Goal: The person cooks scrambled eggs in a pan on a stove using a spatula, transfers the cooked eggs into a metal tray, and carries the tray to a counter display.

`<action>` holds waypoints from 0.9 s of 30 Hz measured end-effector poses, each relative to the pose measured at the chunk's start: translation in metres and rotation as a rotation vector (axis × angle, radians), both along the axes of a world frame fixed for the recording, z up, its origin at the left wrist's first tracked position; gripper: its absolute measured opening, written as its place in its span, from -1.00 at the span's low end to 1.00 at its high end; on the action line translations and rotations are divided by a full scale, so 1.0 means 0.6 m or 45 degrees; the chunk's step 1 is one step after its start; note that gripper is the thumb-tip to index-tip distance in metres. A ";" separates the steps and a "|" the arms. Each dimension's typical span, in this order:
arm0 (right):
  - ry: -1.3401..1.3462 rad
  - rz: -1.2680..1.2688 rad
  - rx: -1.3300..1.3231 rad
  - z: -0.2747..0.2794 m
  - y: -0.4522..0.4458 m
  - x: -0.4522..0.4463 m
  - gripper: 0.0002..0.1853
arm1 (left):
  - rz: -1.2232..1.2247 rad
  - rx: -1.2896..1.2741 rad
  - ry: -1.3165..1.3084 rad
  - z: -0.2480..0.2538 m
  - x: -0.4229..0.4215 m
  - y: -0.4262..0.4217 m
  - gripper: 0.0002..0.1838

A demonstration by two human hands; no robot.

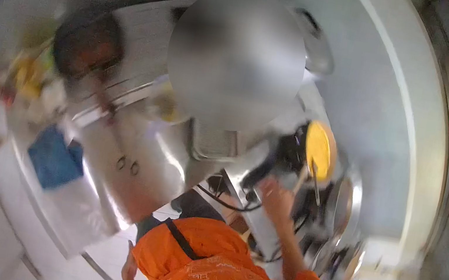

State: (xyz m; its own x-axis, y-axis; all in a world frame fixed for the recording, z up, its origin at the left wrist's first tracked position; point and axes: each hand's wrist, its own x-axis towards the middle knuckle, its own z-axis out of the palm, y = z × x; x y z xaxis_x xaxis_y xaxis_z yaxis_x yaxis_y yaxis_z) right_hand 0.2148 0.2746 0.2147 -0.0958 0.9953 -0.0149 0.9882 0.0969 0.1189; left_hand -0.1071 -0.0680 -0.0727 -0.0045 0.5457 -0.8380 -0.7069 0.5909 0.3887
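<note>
Blurred by motion, my right hand (276, 201) is over the counter beside the stove, just left of a wooden utensil handle (301, 178). What it holds, if anything, is too smeared to tell. Above it and to its right is a round pan (333, 158) with yellow contents; the wooden handle and a thin dark one reach down from it. My left hand (129, 263) hangs low beside the orange shirt, its fingers mostly hidden.
A steel sink counter (139, 152) stands left of centre, with a blue cloth (56, 158) near its left end. A metal tray (215, 143) lies near the middle. More pans (347, 205) are at the right. A dark cable (226, 202) curves below the tray.
</note>
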 end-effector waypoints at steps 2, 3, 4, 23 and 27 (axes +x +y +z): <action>0.126 -0.362 0.337 0.022 0.000 0.122 -0.82 | -0.496 0.089 0.219 0.038 -0.044 0.063 -0.23; 0.267 -0.491 0.440 0.060 0.000 0.161 -0.76 | -0.715 0.131 0.337 0.058 -0.058 0.096 -0.24; 0.167 -0.499 0.589 0.060 -0.003 0.223 -0.70 | -0.929 0.171 0.448 0.069 -0.067 0.136 -0.25; 0.068 -0.542 0.226 0.200 0.086 0.564 -0.83 | -1.500 0.547 0.117 0.301 0.734 0.709 -0.51; -0.068 -0.488 -0.055 0.288 0.067 0.572 -0.80 | -1.539 0.586 0.275 0.322 0.732 0.707 -0.58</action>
State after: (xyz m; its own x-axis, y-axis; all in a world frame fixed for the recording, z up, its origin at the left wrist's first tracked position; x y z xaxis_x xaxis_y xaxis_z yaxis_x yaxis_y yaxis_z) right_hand 0.5578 0.3145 0.3878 0.2853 0.9570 -0.0526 0.9461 -0.2724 0.1754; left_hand 0.3319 0.3559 0.1206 0.5764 0.5336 -0.6189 0.2743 0.5871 0.7616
